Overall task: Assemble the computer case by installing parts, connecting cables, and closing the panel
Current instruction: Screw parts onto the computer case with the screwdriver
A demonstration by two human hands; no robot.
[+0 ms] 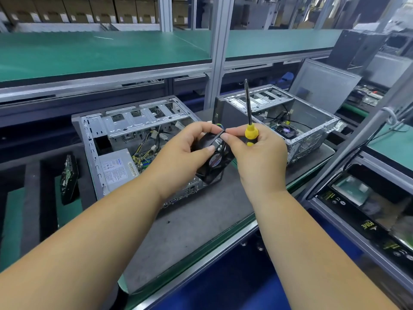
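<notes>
An open computer case (134, 121) lies on its side on the grey mat, with its power supply (116, 168) and loose cables showing inside. Above its rear end my left hand (187, 148) grips a black case fan (214, 162), thumb on the fan's face. My right hand (257, 151) holds a yellow-and-black screwdriver (249, 130) with the shaft pointing up, while its thumb and forefinger pinch the fan's top edge. Part of the fan is hidden behind both hands.
A second open case (290, 121) sits to the right, a grey side panel (324, 86) leaning behind it. A circuit board (69, 177) stands in a black foam tray at left. A small screw (168, 221) lies on the mat. Boxed parts (368, 211) fill the right bin.
</notes>
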